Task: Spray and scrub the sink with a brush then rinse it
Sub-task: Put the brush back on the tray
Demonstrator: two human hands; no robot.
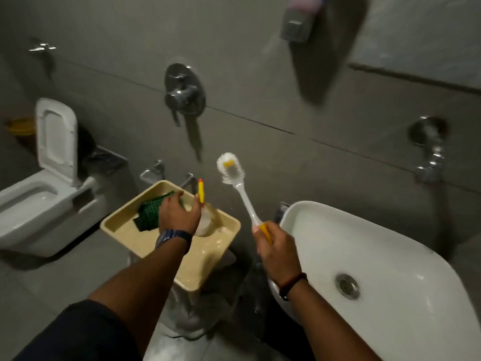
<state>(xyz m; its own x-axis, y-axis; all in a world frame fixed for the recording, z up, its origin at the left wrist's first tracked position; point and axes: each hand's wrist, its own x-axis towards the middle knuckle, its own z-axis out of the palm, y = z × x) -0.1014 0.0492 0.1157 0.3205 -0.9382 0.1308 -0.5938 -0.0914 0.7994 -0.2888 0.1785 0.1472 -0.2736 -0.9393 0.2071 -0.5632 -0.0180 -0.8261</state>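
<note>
A white sink [406,246] with a metal drain [347,286] fills the lower right. My right hand [277,250] grips the yellow end of a white brush [235,178], held upright just left of the sink, bristles up. My left hand [178,213] reaches into a beige tray [208,254] and closes around a whitish spray bottle [208,220] with a yellow and red nozzle [201,192]. The hand hides most of the bottle.
A green checked cloth [149,213] lies in the tray beside my left hand. A white toilet [39,201] with raised lid stands at the left. Chrome taps [182,96] and a valve [429,152] stick out of the grey wall.
</note>
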